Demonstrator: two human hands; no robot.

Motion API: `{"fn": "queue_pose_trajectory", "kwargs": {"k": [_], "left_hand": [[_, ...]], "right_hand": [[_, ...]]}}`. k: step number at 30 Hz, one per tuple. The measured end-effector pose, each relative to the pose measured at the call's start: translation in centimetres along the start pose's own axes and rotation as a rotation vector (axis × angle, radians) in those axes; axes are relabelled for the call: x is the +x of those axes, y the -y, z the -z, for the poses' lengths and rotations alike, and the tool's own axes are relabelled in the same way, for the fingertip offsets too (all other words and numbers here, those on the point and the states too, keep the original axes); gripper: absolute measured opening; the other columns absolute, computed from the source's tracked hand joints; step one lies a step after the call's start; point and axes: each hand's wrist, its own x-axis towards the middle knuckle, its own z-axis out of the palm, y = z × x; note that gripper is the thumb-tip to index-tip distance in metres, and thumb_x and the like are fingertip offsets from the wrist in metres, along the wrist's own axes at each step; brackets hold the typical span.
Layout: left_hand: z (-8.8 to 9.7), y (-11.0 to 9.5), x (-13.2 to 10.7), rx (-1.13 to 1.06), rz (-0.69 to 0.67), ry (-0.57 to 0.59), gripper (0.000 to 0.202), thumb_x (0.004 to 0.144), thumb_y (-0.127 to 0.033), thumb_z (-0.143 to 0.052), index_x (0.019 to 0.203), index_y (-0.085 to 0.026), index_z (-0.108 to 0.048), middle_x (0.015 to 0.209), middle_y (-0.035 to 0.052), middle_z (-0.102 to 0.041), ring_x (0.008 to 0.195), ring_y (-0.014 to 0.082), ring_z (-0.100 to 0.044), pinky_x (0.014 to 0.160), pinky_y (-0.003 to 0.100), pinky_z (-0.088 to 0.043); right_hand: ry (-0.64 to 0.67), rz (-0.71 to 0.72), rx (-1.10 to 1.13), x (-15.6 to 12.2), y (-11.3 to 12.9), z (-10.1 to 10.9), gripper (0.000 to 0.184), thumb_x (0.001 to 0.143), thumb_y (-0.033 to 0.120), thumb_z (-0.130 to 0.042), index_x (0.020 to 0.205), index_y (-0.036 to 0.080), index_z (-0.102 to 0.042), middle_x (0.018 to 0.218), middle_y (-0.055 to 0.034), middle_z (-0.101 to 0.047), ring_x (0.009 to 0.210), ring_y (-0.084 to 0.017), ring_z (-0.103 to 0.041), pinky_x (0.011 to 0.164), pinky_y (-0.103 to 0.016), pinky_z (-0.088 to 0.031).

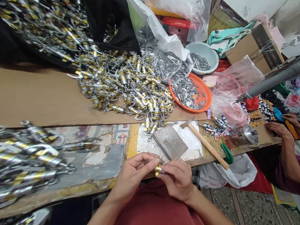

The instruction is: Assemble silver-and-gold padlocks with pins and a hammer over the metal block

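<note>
My left hand [141, 172] and my right hand [179, 178] meet in front of my body, just off the bench's front edge. Between their fingertips is a small silver metal fitting [159, 170] with a yellow band, partly hidden by the fingers. Both hands are closed in a pinch on it. Just beyond them a flat grey metal block [170, 142] lies on a white sheet [144, 142]. To its right is a hammer [208, 145] with a wooden handle. Similar silver and yellow fittings [137, 89] form a large heap behind.
An orange dish [208, 95] holds small metal parts; a pale bowl [215, 59] holds pins. More fittings [25, 162] lie at the left. A metal canister [244, 136] and a green clamp [227, 154] are at the right. Another person's hands [280, 129] work at far right.
</note>
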Motion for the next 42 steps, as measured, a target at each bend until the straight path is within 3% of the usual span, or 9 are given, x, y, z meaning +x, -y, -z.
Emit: {"fn": "queue_pose_trajectory", "kwargs": {"k": [18,23,30,36,42], "left_hand": [[0.0,0.0,0.0,0.130,-0.128,0.063,0.011,0.063,-0.028,-0.076,0.061,-0.018,-0.073,0.070,0.0021,-0.068,0.068,0.0139,-0.059,0.061,0.020,-0.049],[-0.2,-0.7,-0.8,0.217,-0.017,0.018,0.016,0.062,-0.033,-0.076,0.068,-0.017,-0.077,0.069,0.0054,-0.074,0.066,0.0172,-0.061,0.062,0.024,-0.050],[-0.8,-1.7,-1.4,0.174,0.157,0.078,0.026,0.057,-0.037,-0.078,0.075,-0.019,-0.078,0.070,0.0051,-0.075,0.060,0.0176,-0.063,0.055,0.026,-0.055],[-1.3,-1.4,-1.4,0.146,0.086,-0.021,0.027,0.055,-0.039,-0.079,0.069,-0.016,-0.076,0.065,0.0044,-0.073,0.055,0.0164,-0.063,0.052,0.026,-0.056],[-1.3,-0.9,-1.6,0.149,0.061,-0.016,0.028,0.057,-0.042,-0.077,0.069,-0.016,-0.073,0.065,0.0022,-0.070,0.054,0.0155,-0.062,0.053,0.026,-0.056]], "right_hand": [[0.019,0.018,-0.011,-0.3,0.1,1.1,0.015,0.084,0.019,-0.058,0.099,0.018,-0.061,0.074,-0.0045,-0.065,0.063,-0.013,-0.060,0.055,-0.023,-0.049],[0.041,-0.004,0.000,0.1,0.5,2.0,0.019,0.085,0.019,-0.056,0.103,0.018,-0.060,0.078,-0.0059,-0.066,0.068,-0.014,-0.062,0.059,-0.024,-0.052],[0.177,-0.108,0.121,1.2,0.9,3.4,0.018,0.086,0.020,-0.055,0.102,0.017,-0.063,0.079,-0.0065,-0.067,0.068,-0.014,-0.062,0.060,-0.023,-0.052],[0.178,-0.084,0.134,1.9,0.6,3.6,0.016,0.087,0.019,-0.054,0.100,0.018,-0.063,0.080,-0.0063,-0.067,0.071,-0.014,-0.062,0.064,-0.023,-0.053],[0.169,-0.066,0.130,1.4,0.5,3.4,0.015,0.087,0.018,-0.054,0.098,0.018,-0.064,0.080,-0.0060,-0.066,0.072,-0.013,-0.063,0.063,-0.023,-0.054]]}}
